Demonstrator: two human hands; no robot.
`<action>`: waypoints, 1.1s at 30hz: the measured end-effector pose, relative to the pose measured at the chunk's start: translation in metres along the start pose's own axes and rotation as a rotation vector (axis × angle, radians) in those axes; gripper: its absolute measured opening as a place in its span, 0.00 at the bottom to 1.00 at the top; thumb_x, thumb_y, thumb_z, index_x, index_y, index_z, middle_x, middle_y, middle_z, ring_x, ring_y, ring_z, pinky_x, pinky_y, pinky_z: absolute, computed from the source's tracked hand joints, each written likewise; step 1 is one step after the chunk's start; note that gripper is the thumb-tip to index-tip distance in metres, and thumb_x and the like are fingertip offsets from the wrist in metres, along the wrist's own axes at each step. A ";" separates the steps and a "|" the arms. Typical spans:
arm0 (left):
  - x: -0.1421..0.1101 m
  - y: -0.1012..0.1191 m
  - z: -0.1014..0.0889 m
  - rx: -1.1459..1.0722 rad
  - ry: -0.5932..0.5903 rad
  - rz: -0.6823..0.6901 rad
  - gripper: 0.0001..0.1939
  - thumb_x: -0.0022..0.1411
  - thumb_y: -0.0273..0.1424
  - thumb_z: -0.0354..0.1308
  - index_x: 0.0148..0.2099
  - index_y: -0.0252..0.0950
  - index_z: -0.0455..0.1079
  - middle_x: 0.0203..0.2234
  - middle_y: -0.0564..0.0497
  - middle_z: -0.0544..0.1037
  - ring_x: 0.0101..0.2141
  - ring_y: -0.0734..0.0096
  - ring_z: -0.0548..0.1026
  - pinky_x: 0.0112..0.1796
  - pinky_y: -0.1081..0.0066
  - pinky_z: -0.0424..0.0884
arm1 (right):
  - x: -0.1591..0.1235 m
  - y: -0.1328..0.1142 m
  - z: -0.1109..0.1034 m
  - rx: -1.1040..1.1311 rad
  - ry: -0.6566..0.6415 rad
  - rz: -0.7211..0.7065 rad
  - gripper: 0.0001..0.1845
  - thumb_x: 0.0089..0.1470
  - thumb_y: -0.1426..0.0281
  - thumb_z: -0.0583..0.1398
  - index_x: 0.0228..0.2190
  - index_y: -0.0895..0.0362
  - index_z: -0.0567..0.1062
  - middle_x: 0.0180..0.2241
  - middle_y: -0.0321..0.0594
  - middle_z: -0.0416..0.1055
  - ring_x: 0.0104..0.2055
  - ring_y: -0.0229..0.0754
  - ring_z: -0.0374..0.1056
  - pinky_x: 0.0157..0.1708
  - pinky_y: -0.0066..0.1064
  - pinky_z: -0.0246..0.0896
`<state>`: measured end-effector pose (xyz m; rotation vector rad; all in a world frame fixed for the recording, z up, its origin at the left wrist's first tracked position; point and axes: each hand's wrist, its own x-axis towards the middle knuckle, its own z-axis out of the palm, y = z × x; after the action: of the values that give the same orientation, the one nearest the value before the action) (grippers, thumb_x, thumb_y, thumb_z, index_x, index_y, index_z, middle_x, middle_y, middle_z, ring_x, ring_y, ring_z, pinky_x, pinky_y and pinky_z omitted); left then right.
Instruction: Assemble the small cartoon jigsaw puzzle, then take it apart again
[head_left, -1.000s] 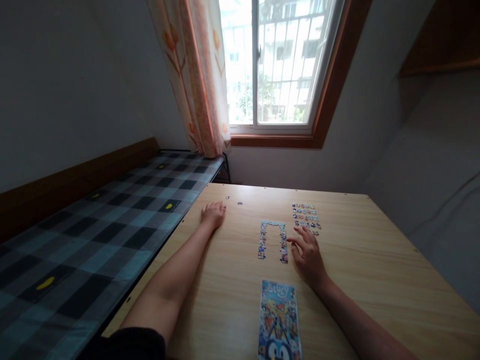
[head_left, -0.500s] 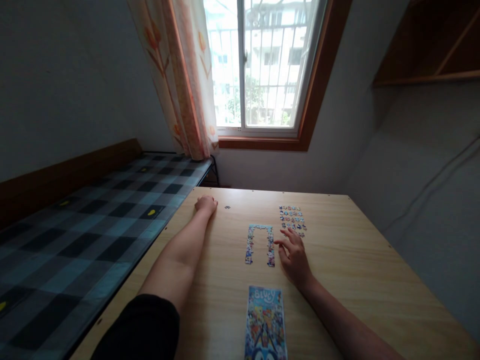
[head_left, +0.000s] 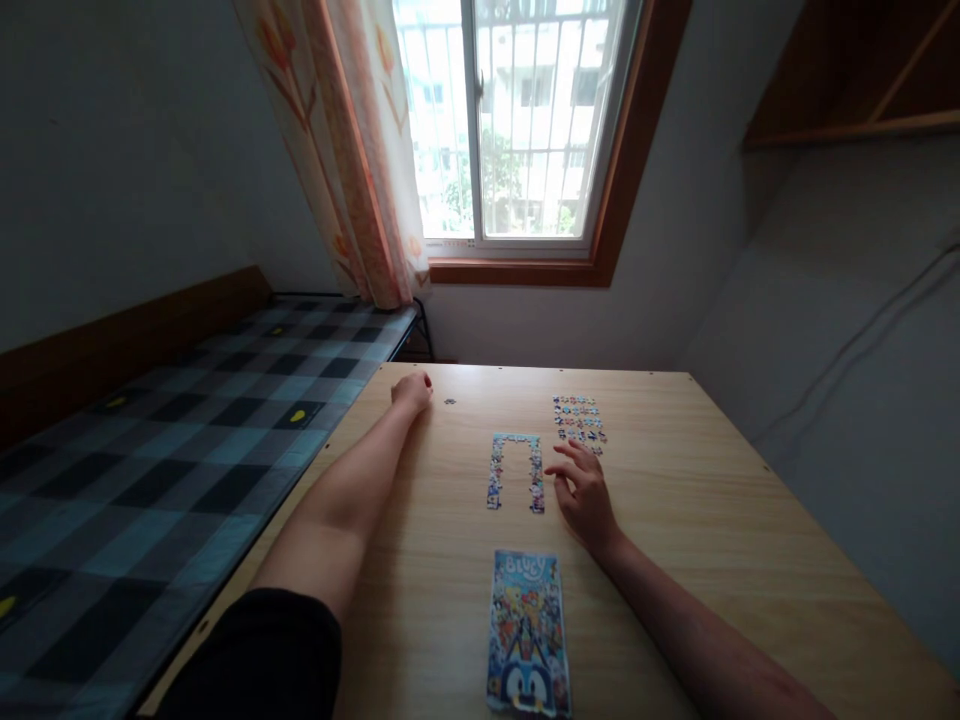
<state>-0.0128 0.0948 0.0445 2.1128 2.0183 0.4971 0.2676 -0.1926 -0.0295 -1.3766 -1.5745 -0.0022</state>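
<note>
Across one wooden table [head_left: 675, 550], one picture sheet [head_left: 528, 632] is lying nearest. The right hand [head_left: 581, 492] is lying loosely splayed, one three-sided puzzle border [head_left: 496, 475] sitting just left and one loose-piece cluster [head_left: 577, 411] beyond. The left hand [head_left: 412, 391] is lying curled, contents impossible to tell; one lone piece [head_left: 450, 402] is resting just right.

I read "BLUEY" at the top of my card [head_left: 527, 632]; the small red marks [head_left: 455, 243] on the window [head_left: 476, 150] I cannot make out.
</note>
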 end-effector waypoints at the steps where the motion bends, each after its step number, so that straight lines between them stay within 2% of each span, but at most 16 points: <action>1: -0.006 0.005 -0.004 -0.046 0.010 0.029 0.08 0.58 0.31 0.62 0.40 0.37 0.79 0.39 0.42 0.82 0.44 0.55 0.77 0.48 0.61 0.71 | 0.000 0.001 0.000 0.002 0.013 0.003 0.14 0.55 0.78 0.56 0.31 0.52 0.81 0.50 0.45 0.74 0.63 0.52 0.60 0.63 0.56 0.54; 4: -0.034 0.023 -0.010 -0.207 0.034 0.133 0.12 0.63 0.34 0.58 0.45 0.36 0.78 0.41 0.45 0.82 0.41 0.63 0.78 0.44 0.67 0.71 | 0.001 0.004 -0.001 0.001 0.072 0.022 0.14 0.54 0.78 0.56 0.30 0.52 0.81 0.51 0.45 0.73 0.63 0.53 0.59 0.63 0.56 0.53; 7: -0.080 0.038 -0.004 -0.359 -0.033 0.223 0.16 0.66 0.39 0.56 0.47 0.35 0.78 0.35 0.48 0.82 0.33 0.69 0.78 0.35 0.72 0.72 | 0.002 0.003 0.000 -0.005 0.101 0.022 0.14 0.55 0.77 0.56 0.31 0.52 0.81 0.52 0.45 0.73 0.63 0.53 0.59 0.63 0.56 0.53; 8: -0.099 0.041 0.000 -0.429 -0.078 0.251 0.18 0.66 0.41 0.55 0.47 0.35 0.78 0.31 0.49 0.81 0.29 0.71 0.76 0.31 0.73 0.71 | 0.003 0.002 0.001 -0.010 0.099 0.012 0.14 0.55 0.77 0.56 0.32 0.52 0.81 0.52 0.44 0.73 0.63 0.53 0.59 0.63 0.56 0.53; 10: -0.136 0.046 0.012 -0.735 -0.315 0.308 0.21 0.63 0.44 0.57 0.45 0.32 0.79 0.23 0.50 0.76 0.23 0.73 0.71 0.25 0.73 0.66 | 0.006 -0.005 0.002 -0.023 0.089 -0.028 0.14 0.56 0.76 0.56 0.33 0.52 0.81 0.51 0.44 0.74 0.64 0.53 0.59 0.64 0.56 0.52; 12: -0.169 0.049 0.024 -0.858 -0.518 0.314 0.23 0.61 0.47 0.59 0.44 0.32 0.79 0.17 0.55 0.69 0.18 0.77 0.64 0.22 0.75 0.60 | 0.013 -0.016 0.002 -0.031 0.066 -0.090 0.13 0.57 0.76 0.57 0.35 0.51 0.81 0.50 0.42 0.75 0.63 0.52 0.60 0.65 0.56 0.50; 13: -0.181 0.050 0.029 -0.901 -0.562 0.307 0.23 0.60 0.47 0.60 0.44 0.32 0.79 0.16 0.57 0.68 0.18 0.77 0.63 0.22 0.75 0.59 | 0.018 -0.022 0.002 -0.031 0.046 -0.128 0.13 0.58 0.75 0.58 0.35 0.50 0.81 0.49 0.41 0.76 0.63 0.51 0.62 0.66 0.56 0.48; 15: -0.197 0.051 0.038 -0.969 -0.550 0.294 0.23 0.56 0.46 0.64 0.45 0.33 0.78 0.19 0.56 0.71 0.20 0.77 0.65 0.24 0.74 0.61 | 0.027 -0.032 0.001 -0.022 -0.009 -0.200 0.11 0.59 0.74 0.59 0.37 0.48 0.81 0.46 0.39 0.78 0.60 0.49 0.65 0.68 0.55 0.45; 18: -0.204 0.050 0.045 -1.041 -0.466 0.249 0.24 0.51 0.43 0.69 0.45 0.34 0.75 0.21 0.55 0.74 0.21 0.75 0.68 0.25 0.74 0.62 | 0.036 -0.038 0.003 -0.009 -0.046 -0.261 0.08 0.59 0.71 0.62 0.36 0.47 0.81 0.41 0.35 0.80 0.55 0.47 0.69 0.69 0.54 0.42; 21: -0.203 0.047 0.047 -1.088 -0.424 0.206 0.21 0.52 0.43 0.68 0.42 0.34 0.74 0.21 0.54 0.76 0.20 0.75 0.67 0.24 0.75 0.61 | 0.033 -0.036 0.007 -0.012 -0.067 -0.282 0.06 0.59 0.70 0.64 0.34 0.46 0.81 0.37 0.34 0.80 0.53 0.47 0.71 0.68 0.54 0.43; 24: -0.205 0.046 0.048 -1.095 -0.422 0.204 0.18 0.56 0.44 0.63 0.41 0.35 0.73 0.22 0.53 0.76 0.20 0.75 0.67 0.24 0.74 0.61 | 0.025 -0.034 0.012 -0.015 -0.123 -0.301 0.05 0.59 0.68 0.64 0.34 0.46 0.81 0.38 0.34 0.81 0.53 0.48 0.70 0.67 0.54 0.45; 28: -0.209 0.047 0.049 -1.062 -0.448 0.248 0.19 0.61 0.44 0.60 0.46 0.35 0.73 0.23 0.53 0.75 0.23 0.73 0.70 0.26 0.73 0.64 | 0.019 -0.036 0.017 0.003 -0.182 -0.329 0.07 0.59 0.69 0.64 0.37 0.44 0.81 0.42 0.33 0.80 0.55 0.47 0.69 0.68 0.53 0.45; 33: -0.211 0.048 0.048 -1.009 -0.448 0.313 0.18 0.63 0.42 0.58 0.48 0.35 0.73 0.24 0.53 0.75 0.26 0.71 0.71 0.30 0.72 0.67 | 0.019 -0.036 0.019 0.006 -0.236 -0.315 0.08 0.60 0.69 0.63 0.38 0.44 0.81 0.40 0.33 0.81 0.53 0.46 0.70 0.68 0.54 0.44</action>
<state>0.0445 -0.1134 -0.0081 1.6455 0.8730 0.7792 0.2318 -0.1805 -0.0064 -1.1425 -1.9745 -0.0265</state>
